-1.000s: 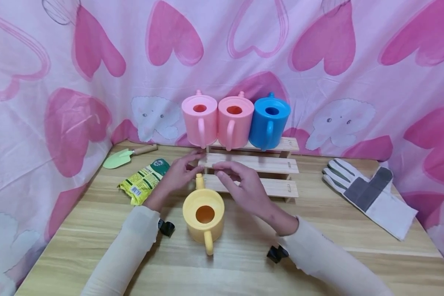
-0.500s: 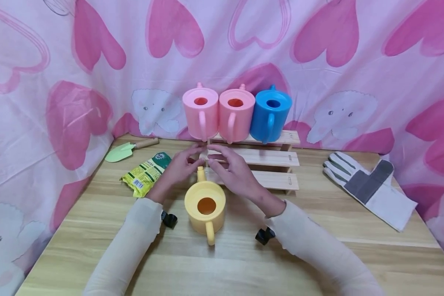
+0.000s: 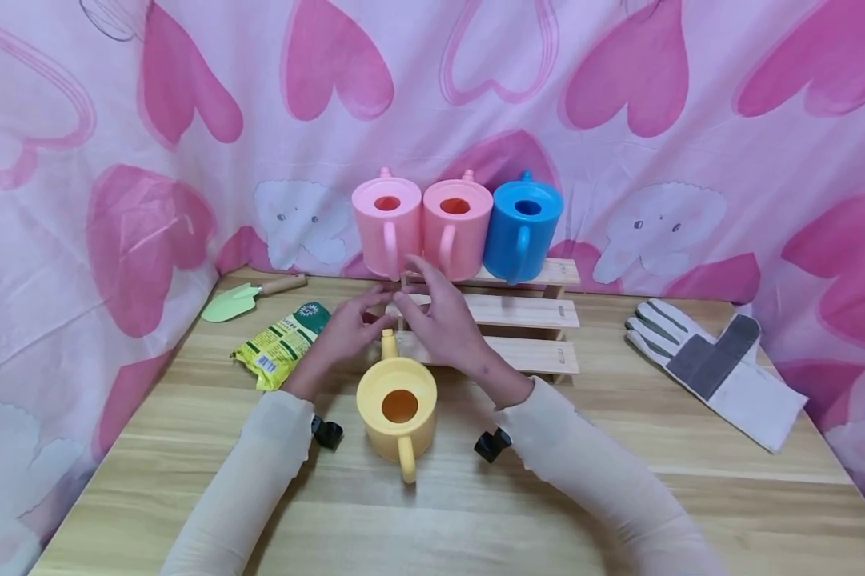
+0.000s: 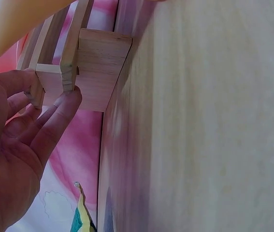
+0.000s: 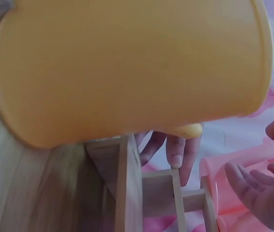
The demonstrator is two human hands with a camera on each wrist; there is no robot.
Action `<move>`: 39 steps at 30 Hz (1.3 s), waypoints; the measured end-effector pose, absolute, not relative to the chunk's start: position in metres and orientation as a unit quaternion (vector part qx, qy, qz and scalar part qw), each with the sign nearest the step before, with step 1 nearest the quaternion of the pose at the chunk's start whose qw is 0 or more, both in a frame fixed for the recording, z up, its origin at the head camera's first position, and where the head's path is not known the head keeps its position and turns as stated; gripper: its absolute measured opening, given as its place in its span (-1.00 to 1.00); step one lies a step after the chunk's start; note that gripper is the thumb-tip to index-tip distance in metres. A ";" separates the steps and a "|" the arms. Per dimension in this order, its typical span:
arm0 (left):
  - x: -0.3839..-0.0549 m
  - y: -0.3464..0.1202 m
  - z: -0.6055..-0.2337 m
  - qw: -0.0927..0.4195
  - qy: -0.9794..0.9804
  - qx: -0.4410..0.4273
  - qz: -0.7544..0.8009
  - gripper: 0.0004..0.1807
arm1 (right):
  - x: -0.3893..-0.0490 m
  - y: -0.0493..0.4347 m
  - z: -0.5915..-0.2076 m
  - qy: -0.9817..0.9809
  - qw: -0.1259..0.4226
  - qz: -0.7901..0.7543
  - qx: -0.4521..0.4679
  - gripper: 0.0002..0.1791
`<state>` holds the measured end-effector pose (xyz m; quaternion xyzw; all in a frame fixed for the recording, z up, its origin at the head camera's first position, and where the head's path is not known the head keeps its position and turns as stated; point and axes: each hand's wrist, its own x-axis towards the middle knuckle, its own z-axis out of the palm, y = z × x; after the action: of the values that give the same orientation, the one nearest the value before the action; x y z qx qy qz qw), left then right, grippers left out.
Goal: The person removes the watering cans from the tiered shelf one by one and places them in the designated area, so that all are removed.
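My left hand (image 3: 346, 330) is at the left end of a three-step wooden plant stand (image 3: 507, 310). In the left wrist view its thumb and fingers close round the end of a plank (image 4: 39, 87), with fingertips at the lower plank's end too. My right hand (image 3: 448, 326) hovers over the stand's left side, beside the left hand, fingers loosely bent and holding nothing. A yellow watering can (image 3: 396, 432) stands upright between my forearms, spout toward the stand. Two pink watering cans (image 3: 386, 240) and a blue watering can (image 3: 522, 248) stand in a row on the top step.
Left of the stand lie a yellow-green bag (image 3: 281, 346) and a green trowel (image 3: 232, 302) with a wooden handle. A white and grey glove (image 3: 713, 368) lies at the right. Pink heart-patterned cloth (image 3: 626, 72) hangs behind the table.
My right hand has moved left and a little up, nearer to the left hand. The left hand keeps its place at the stand's end, and the cans have not moved.
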<state>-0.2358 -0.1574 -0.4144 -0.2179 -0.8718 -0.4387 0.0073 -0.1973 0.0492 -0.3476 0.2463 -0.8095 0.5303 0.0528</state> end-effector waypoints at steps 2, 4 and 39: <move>-0.235 -0.157 -0.415 0.005 -0.872 -0.215 -0.440 -0.49 | -0.199 0.046 -0.346 -0.814 0.060 0.527 0.236 -0.32; -0.235 -0.157 -0.415 0.004 -0.872 -0.210 -0.442 -0.49 | -0.200 0.043 -0.344 -0.816 0.064 0.524 0.233 -0.32; -0.235 -0.159 -0.417 0.023 -0.865 -0.237 -0.442 -0.52 | -0.221 0.015 -0.330 -0.843 0.120 0.472 0.227 -0.67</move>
<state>-0.2352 -0.1590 -0.4175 -0.2371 -0.8649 -0.4417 0.0231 -0.2210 0.0145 -0.3300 0.2270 -0.8432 0.4723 0.1196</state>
